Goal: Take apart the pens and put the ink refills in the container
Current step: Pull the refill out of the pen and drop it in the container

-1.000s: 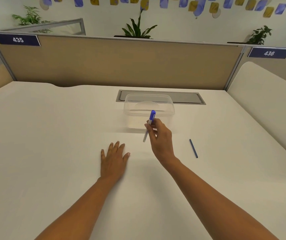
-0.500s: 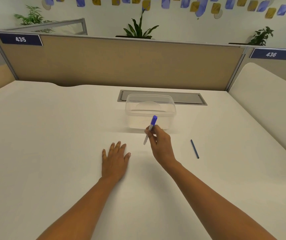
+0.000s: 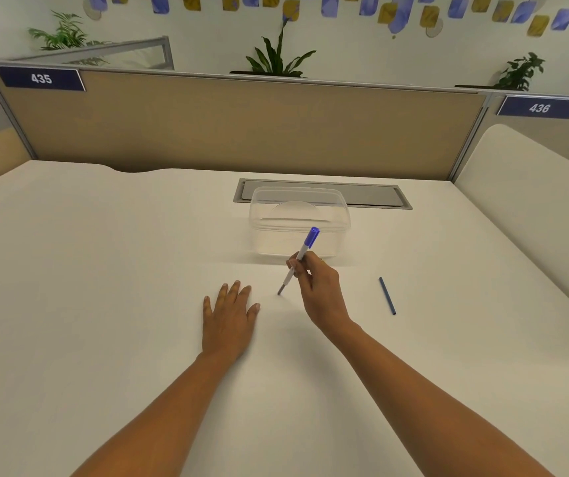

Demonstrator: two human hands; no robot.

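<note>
Right hand [image 3: 321, 290] pinched mid-barrel on slim white pen with blue cap [image 3: 299, 259], tip near white counter [image 3: 104, 270], before clear plastic container [image 3: 299, 223]. Left hand [image 3: 229, 315] flat, open. Light, stiff, probably slippery; best gripped near both ends.

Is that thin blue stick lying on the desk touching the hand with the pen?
Apart. The head view shows bare white desk between the thin blue stick and the right hand, which grips the pen.
</note>
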